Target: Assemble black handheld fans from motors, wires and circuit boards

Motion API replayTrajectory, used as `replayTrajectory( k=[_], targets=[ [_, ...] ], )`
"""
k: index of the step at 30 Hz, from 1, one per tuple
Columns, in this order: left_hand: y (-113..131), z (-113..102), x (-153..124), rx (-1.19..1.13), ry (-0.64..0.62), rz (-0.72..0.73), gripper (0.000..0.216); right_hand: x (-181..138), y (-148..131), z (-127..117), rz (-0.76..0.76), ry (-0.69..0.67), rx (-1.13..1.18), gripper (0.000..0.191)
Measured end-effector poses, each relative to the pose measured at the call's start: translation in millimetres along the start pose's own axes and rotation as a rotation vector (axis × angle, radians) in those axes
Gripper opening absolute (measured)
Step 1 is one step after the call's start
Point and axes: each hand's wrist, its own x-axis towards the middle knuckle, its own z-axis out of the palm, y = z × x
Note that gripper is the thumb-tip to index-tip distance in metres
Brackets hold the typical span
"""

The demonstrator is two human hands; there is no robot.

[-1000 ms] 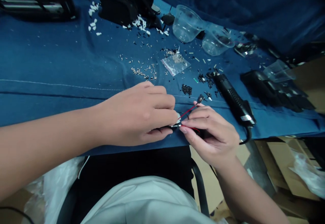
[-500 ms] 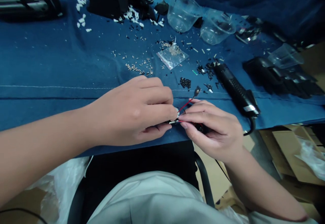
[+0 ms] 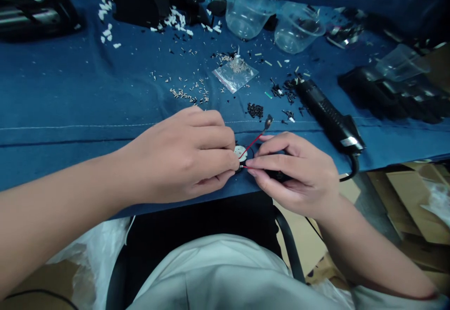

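My left hand [image 3: 197, 155] is closed, its fingertips pressed on a small assembly at the table's front edge. A round whitish disc [image 3: 240, 152] with tiny marks shows just beyond those fingertips. From it a red wire [image 3: 251, 144] slants up to a small dark piece [image 3: 268, 121] at its end. My right hand [image 3: 295, 169] pinches a second stretch of red wire [image 3: 247, 166] between thumb and fingertip, close to the left fingers. Under the right palm lies a dark part [image 3: 279, 175], mostly hidden. Fingers cover much of the assembly.
Beyond my hands lie loose silver screws [image 3: 183, 94], a pile of black screws [image 3: 255, 110] and a clear zip bag [image 3: 235, 73]. A black electric screwdriver [image 3: 328, 115] rests at right. Clear plastic cups [image 3: 248, 10] and black housings [image 3: 140, 1] stand farther back.
The whitish disc, mostly covered before, now shows beside the left fingertips. The right index finger has bent and lifted a little. The view has shifted slightly.
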Motion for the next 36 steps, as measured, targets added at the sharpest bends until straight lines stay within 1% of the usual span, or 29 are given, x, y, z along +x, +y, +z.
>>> replayTrajectory(
  k=[4,10,15,21,26,32,36],
  targets=[
    [0.6,2.3,-0.1,0.023,-0.031,0.004,0.016,-1.8,5.7,0.9,-0.011,-0.039,-0.024,0.023],
    [1.7,5.1,0.0,0.026,-0.075,-0.008,0.02,1.5,10.0,1.6,-0.083,-0.07,-0.016,0.021],
    [2.3,4.4,-0.2,0.06,-0.089,-0.003,0.023,2.4,14.6,1.9,-0.152,-0.087,-0.013,0.022],
    [3.5,2.2,-0.8,0.122,-0.079,0.024,0.023,1.3,19.4,5.2,-0.222,-0.07,-0.036,0.024],
    [5.0,2.5,-1.7,0.141,-0.054,0.021,0.02,0.7,19.1,6.6,-0.216,-0.058,-0.031,0.023],
    [3.9,4.6,-3.3,0.07,-0.023,0.001,0.013,-0.5,19.4,9.1,-0.216,-0.047,-0.015,0.024],
    [7.1,3.8,-2.6,0.05,-0.015,-0.036,0.013,0.9,17.9,8.5,-0.174,-0.059,0.008,0.02]
  ],
)
